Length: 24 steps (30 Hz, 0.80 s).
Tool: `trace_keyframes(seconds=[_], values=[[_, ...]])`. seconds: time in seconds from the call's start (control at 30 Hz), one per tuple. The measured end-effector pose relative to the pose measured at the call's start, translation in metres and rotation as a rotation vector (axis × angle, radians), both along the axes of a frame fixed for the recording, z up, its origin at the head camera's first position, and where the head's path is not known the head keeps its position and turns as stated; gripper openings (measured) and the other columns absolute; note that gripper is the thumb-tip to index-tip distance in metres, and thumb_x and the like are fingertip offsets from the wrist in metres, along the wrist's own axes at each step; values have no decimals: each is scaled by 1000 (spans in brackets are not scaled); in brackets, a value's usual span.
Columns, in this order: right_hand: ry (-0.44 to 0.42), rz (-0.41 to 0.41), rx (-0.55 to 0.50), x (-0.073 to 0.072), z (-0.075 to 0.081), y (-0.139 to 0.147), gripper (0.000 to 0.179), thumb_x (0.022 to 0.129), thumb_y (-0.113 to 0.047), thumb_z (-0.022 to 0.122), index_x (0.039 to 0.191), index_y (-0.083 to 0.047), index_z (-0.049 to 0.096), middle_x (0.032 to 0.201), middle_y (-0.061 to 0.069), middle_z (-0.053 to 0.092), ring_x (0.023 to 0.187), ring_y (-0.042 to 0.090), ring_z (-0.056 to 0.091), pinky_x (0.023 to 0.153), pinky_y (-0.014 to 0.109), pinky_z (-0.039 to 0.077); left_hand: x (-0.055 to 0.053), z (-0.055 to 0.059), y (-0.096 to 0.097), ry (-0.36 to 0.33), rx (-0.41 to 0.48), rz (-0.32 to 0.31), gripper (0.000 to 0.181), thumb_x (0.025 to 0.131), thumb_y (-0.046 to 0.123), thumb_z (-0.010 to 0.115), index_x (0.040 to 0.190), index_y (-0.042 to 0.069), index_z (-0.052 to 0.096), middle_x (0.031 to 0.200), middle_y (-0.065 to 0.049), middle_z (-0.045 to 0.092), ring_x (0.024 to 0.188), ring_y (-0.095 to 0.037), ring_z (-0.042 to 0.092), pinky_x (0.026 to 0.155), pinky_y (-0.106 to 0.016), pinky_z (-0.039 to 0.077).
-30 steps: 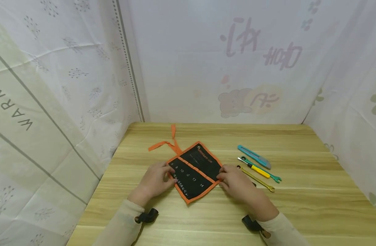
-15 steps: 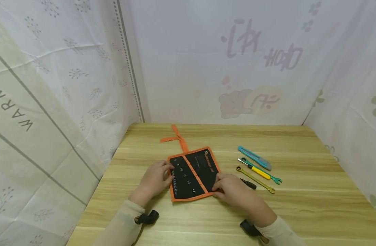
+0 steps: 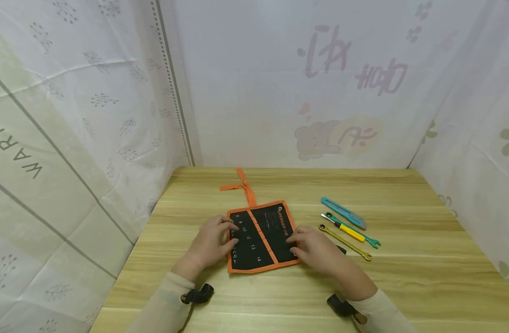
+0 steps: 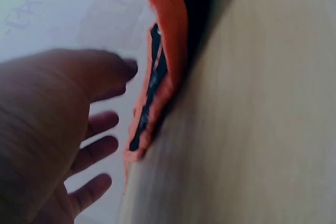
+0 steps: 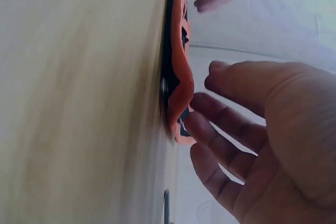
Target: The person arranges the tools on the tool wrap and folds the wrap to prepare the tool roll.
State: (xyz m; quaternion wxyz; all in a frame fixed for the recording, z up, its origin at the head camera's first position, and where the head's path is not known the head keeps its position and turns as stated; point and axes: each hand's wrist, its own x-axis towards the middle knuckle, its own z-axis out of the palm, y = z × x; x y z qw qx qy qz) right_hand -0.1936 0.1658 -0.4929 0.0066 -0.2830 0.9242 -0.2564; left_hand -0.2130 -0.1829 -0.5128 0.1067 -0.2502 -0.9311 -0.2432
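Observation:
A black tool pouch [image 3: 264, 226] with orange trim lies flat in the middle of the table, its numbered pockets toward the left. Over its left edge is my left hand [image 3: 212, 243]; in the left wrist view the thumb and fingers [image 4: 97, 150] are spread, clear of the orange edge. At the opposite edge, my right hand [image 3: 318, 249] has its fingertips over or against the pouch; the right wrist view shows loosely bent fingers [image 5: 220, 145] beside the trim, pinching nothing. An orange tie strap [image 3: 248, 194] trails from the pouch's far edge.
Right of the pouch lie a blue utility knife [image 3: 343, 212], a green wrench [image 3: 376, 243], a yellow-handled screwdriver [image 3: 352, 232] and a gold wrench [image 3: 346, 241]. A black-handled tool [image 3: 341, 249] is mostly hidden behind my right hand. Patterned curtains surround the wooden table [image 3: 279, 305].
The pouch has turned anticlockwise, and its strap has swung rightward. My right hand went down its right edge, then slightly back up, and its fingers have loosened. My left hand barely moved.

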Motion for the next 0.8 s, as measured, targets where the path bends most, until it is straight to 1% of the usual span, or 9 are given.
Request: trace_keyframes(seconds=[0.07, 0.13, 0.2, 0.23, 0.3, 0.4, 0.53, 0.67, 0.8], values=[[-4, -24, 16, -3, -2, 3, 25, 96, -19, 80, 121, -17, 78, 115, -11, 65, 103, 11, 61, 85, 34, 55, 3, 2, 2, -21, 28, -54, 25, 90, 30, 86, 112, 21, 76, 121, 6, 61, 117, -24, 57, 103, -53, 45], [-25, -38, 29, -6, -4, 6, 30, 96, -19, 79, 126, -16, 76, 124, -10, 64, 114, 13, 61, 94, 38, 54, 6, 2, 4, -58, 40, -111, 26, 89, 33, 87, 110, 23, 76, 118, 8, 60, 114, -21, 56, 102, -50, 45], [-42, -38, 42, -8, -7, 9, 34, 96, -18, 79, 130, -15, 74, 132, -8, 63, 125, 17, 59, 102, 42, 52, 9, 2, 6, -95, 35, -155, 28, 88, 36, 87, 110, 23, 75, 116, 10, 59, 112, -18, 55, 101, -47, 45], [-50, -32, 48, -8, -8, 10, 36, 96, -18, 79, 131, -15, 73, 135, -7, 62, 127, 18, 58, 103, 43, 51, 10, 2, 7, -106, 28, -168, 30, 88, 38, 87, 111, 24, 75, 116, 10, 59, 111, -17, 55, 101, -47, 45], [-58, -13, 54, -9, -9, 12, 37, 96, -18, 80, 131, -14, 73, 139, -4, 61, 131, 22, 56, 105, 45, 50, 11, 2, 8, -122, 13, -174, 32, 86, 41, 88, 112, 25, 75, 116, 10, 58, 111, -16, 55, 100, -47, 45], [-58, 16, 55, -9, -10, 14, 35, 94, -19, 81, 129, -13, 74, 139, -2, 61, 131, 25, 56, 105, 46, 50, 12, 1, 8, -134, -1, -160, 36, 85, 42, 89, 113, 27, 74, 118, 11, 58, 113, -16, 55, 102, -48, 45], [-54, 33, 65, -7, -9, 13, 35, 92, -22, 84, 126, -14, 76, 135, -3, 61, 127, 23, 56, 104, 46, 50, 12, 0, 7, -149, -10, -150, 38, 84, 42, 90, 115, 27, 73, 124, 10, 58, 118, -18, 55, 104, -49, 44], [-59, 43, 79, -5, -8, 12, 37, 91, -27, 86, 125, -16, 76, 132, -6, 59, 125, 19, 56, 102, 43, 51, 11, 0, 7, -149, -13, -149, 39, 84, 43, 90, 115, 27, 73, 128, 8, 58, 122, -21, 55, 106, -51, 44], [-63, 64, 66, -3, -7, 11, 38, 89, -25, 87, 124, -15, 77, 127, -6, 56, 120, 18, 55, 98, 42, 52, 10, -1, 6, -148, -22, -145, 40, 83, 44, 90, 116, 28, 74, 130, 7, 59, 125, -21, 55, 107, -52, 43]])
